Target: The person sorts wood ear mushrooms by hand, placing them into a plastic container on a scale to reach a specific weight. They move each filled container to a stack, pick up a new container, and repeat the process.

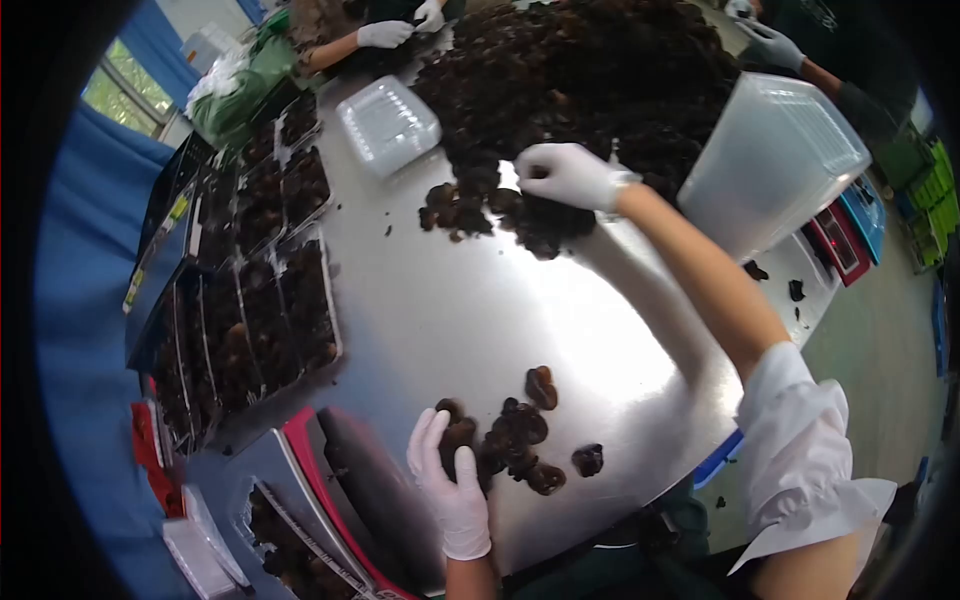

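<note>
A big heap of dark brown mushroom-like pieces covers the far part of a shiny metal table. My right hand, in a white glove, reaches out to the heap's near edge with its fingers curled on some pieces. My left hand, also gloved, lies flat near the table's front edge, its fingers apart beside a small cluster of the dark pieces and touching them.
Filled clear trays line the left side. An empty clear tray and a tall stack of clear trays stand by the heap. Other people's gloved hands work at the far side. A scale sits right.
</note>
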A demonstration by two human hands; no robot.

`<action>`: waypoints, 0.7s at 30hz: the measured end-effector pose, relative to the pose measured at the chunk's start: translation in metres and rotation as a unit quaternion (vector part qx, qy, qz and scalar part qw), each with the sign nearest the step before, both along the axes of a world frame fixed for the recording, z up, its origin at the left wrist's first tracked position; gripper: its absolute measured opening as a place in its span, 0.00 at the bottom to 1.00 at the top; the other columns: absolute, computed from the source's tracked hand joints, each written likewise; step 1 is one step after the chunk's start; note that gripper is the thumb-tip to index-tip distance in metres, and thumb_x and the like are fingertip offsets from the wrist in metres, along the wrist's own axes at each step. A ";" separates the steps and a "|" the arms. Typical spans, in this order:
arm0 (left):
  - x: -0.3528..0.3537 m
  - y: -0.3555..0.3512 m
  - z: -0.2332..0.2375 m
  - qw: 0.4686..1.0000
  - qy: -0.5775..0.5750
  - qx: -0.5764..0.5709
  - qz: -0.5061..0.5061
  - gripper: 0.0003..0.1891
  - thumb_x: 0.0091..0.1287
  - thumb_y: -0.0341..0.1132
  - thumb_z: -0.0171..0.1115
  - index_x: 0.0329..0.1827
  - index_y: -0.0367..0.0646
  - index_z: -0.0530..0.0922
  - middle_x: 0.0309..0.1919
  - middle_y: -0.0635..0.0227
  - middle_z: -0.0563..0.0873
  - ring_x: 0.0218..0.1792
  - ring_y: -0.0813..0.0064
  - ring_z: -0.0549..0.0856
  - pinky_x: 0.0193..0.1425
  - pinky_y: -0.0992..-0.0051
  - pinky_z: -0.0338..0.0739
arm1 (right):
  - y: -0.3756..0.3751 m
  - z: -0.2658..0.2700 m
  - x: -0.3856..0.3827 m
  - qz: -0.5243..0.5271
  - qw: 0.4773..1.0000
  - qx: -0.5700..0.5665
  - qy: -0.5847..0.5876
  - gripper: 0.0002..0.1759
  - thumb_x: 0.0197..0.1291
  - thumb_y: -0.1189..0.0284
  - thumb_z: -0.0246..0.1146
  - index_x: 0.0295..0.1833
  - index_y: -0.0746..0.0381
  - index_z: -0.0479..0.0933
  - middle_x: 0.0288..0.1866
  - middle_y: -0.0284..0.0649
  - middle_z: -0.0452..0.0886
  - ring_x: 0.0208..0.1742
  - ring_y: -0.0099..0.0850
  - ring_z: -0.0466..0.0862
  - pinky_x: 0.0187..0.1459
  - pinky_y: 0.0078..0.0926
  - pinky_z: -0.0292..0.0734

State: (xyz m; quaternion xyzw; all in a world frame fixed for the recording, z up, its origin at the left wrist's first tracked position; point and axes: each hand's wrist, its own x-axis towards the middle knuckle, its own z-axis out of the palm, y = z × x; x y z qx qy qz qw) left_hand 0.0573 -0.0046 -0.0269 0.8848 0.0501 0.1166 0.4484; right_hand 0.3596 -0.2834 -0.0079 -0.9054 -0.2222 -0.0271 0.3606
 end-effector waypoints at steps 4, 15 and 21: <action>0.003 0.004 -0.002 1.000 -0.003 0.027 -0.004 0.23 0.73 0.45 0.59 0.65 0.40 0.77 0.66 0.54 0.76 0.67 0.53 0.73 0.74 0.58 0.63 | -0.044 0.030 -0.063 0.044 0.997 0.022 0.056 0.07 0.60 0.82 0.65 0.44 0.65 0.84 0.48 0.41 0.88 0.45 0.23 0.84 0.51 0.24 0.80; 0.002 0.002 -0.006 1.000 -0.007 0.008 -0.013 0.23 0.73 0.43 0.59 0.66 0.41 0.76 0.68 0.55 0.74 0.69 0.54 0.71 0.75 0.58 0.61 | -0.028 -0.021 -0.165 -0.082 0.989 -0.120 -0.031 0.39 0.66 0.50 0.62 0.77 0.58 0.64 0.80 0.58 0.56 0.79 0.60 0.57 0.77 0.55 0.54; 0.001 0.000 -0.003 1.000 -0.012 0.014 -0.018 0.22 0.73 0.42 0.59 0.66 0.41 0.76 0.67 0.55 0.74 0.69 0.55 0.71 0.75 0.58 0.61 | -0.042 -0.002 -0.235 -0.024 0.997 0.007 -0.071 0.35 0.67 0.62 0.62 0.76 0.63 0.63 0.73 0.54 0.69 0.74 0.49 0.68 0.79 0.57 0.47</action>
